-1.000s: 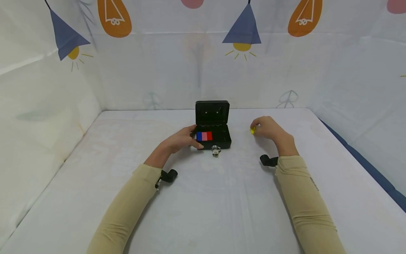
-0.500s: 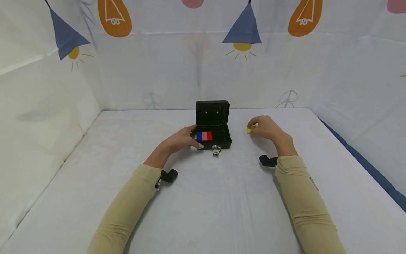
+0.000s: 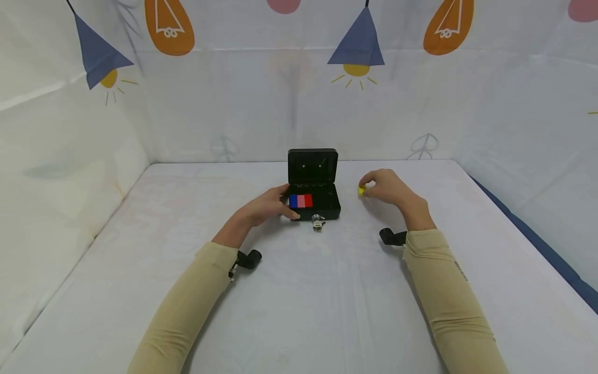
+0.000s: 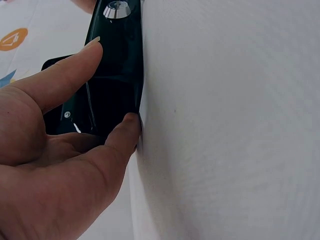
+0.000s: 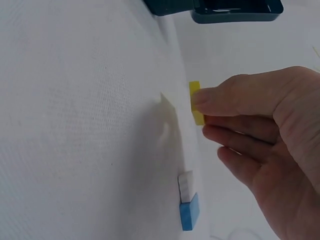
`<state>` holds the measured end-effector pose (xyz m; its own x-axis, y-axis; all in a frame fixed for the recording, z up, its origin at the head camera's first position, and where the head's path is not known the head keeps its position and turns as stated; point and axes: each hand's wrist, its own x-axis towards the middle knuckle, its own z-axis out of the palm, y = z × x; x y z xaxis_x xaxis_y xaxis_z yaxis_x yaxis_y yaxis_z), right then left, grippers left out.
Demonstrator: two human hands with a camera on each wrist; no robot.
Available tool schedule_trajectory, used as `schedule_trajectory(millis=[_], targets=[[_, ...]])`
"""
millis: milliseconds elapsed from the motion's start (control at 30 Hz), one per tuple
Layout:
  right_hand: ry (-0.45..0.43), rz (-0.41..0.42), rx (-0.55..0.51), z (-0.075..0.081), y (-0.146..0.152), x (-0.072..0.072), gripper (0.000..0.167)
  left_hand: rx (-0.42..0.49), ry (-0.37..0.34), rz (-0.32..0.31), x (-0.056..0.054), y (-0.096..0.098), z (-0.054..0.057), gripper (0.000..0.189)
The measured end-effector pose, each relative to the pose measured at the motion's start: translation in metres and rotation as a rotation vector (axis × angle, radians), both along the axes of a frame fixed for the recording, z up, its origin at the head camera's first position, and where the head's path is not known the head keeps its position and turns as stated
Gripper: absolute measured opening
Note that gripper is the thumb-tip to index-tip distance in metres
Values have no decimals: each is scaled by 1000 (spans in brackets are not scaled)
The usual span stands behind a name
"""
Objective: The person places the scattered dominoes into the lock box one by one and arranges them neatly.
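Observation:
A black cash box [image 3: 330,213] stands on the table with its lid [image 3: 313,166] raised. Inside lie a blue block [image 3: 293,201], a pink block [image 3: 301,201] and a red block [image 3: 308,200], side by side at the left. My left hand [image 3: 268,205] grips the box's left end; in the left wrist view the thumb [image 4: 75,72] lies across its front corner. To the right of the box, my right hand [image 3: 392,188] pinches a small yellow block [image 5: 195,92] between thumb and fingers, held above the table.
Keys [image 3: 318,226] hang from the lock at the box's front. In the right wrist view a white block [image 5: 185,186] and a light blue block [image 5: 189,214] sit on the table beyond the right hand. A printed cloth wall [image 3: 233,109] stands behind the table.
The right hand has moved a little to the left, toward the cash box, with the yellow block in its fingers. The left hand and the box have stayed in place.

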<state>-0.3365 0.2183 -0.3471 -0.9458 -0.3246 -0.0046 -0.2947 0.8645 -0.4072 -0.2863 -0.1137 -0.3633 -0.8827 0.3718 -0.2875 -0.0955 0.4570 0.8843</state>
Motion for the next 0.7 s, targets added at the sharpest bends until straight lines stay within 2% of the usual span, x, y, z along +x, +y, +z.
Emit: schedule_trajectory(millis=[433,700], targets=[[-15,33,-21,5,-17,3,30,11,2,1,1,1,1,103],[-5,93,-10,8,-27,6,30,6,9,-1,0,0,1,103]])
